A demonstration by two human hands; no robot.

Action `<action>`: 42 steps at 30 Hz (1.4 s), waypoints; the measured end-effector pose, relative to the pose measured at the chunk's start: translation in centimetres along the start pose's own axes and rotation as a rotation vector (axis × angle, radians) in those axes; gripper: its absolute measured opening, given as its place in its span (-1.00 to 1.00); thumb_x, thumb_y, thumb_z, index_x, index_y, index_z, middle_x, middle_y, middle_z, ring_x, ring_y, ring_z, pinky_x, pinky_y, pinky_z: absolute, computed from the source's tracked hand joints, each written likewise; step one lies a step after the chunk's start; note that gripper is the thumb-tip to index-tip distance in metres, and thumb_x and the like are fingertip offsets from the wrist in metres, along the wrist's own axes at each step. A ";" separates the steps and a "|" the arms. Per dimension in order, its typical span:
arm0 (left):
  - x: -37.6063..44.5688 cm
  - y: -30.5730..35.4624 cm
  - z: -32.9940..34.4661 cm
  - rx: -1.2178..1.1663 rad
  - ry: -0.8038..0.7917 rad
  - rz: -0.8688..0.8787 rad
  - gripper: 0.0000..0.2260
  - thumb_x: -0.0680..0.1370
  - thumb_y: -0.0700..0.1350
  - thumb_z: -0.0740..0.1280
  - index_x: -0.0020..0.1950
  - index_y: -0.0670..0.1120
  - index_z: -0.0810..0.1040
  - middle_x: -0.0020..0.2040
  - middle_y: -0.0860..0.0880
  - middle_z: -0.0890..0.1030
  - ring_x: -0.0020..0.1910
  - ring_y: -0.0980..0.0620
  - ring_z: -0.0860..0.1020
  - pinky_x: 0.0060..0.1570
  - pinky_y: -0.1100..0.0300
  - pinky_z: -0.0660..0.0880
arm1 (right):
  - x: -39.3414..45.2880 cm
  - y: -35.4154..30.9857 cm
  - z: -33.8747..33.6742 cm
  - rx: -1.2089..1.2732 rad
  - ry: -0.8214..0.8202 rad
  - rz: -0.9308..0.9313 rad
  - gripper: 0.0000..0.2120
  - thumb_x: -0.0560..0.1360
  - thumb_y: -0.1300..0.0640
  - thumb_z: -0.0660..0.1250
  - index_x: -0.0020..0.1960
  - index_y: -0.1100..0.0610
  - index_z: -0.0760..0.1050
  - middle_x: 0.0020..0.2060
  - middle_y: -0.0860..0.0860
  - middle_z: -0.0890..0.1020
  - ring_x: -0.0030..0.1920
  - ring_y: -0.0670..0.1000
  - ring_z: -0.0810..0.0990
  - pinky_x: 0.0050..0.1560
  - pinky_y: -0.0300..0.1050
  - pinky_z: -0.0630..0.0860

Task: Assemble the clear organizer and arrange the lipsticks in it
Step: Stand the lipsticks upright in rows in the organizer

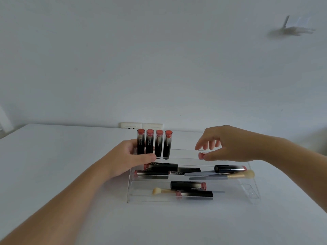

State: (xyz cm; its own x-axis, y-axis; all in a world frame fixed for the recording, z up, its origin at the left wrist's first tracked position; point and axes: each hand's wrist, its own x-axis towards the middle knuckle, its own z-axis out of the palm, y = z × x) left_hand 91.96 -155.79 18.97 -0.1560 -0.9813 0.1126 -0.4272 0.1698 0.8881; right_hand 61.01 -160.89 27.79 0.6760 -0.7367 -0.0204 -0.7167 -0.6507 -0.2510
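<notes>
Left hand (136, 154) wraps leftmost of four upright lipsticks (154, 144) on top tier of clear organizer (247, 191). Right hand (223, 144) pinches lipstick (201, 155) lying on same tier, other fingers spread. More lipsticks, two brushes (230, 175) lie on lower tiers. Organizer on white surface (70, 156).
</notes>
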 end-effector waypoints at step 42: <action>-4.1 5.1 -0.8 0.879 -0.129 -0.153 -0.79 0.64 0.17 0.28 0.09 0.12 0.64 -0.14 0.17 0.54 -0.18 0.19 0.51 -0.21 0.20 0.41 | 2.1 -6.4 4.9 -0.096 0.085 0.025 -0.74 0.52 -0.22 0.33 0.05 -0.09 0.65 -0.41 -0.24 0.46 -0.35 -0.25 0.48 -0.15 -0.17 0.48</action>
State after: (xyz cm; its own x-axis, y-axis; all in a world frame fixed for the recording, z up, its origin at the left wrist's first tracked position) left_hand 91.10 -150.92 23.41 -0.1179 -0.9901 -0.0763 -0.9700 0.0984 0.2222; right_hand 67.86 -157.40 24.61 0.6436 -0.7632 0.0577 -0.7490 -0.6436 -0.1576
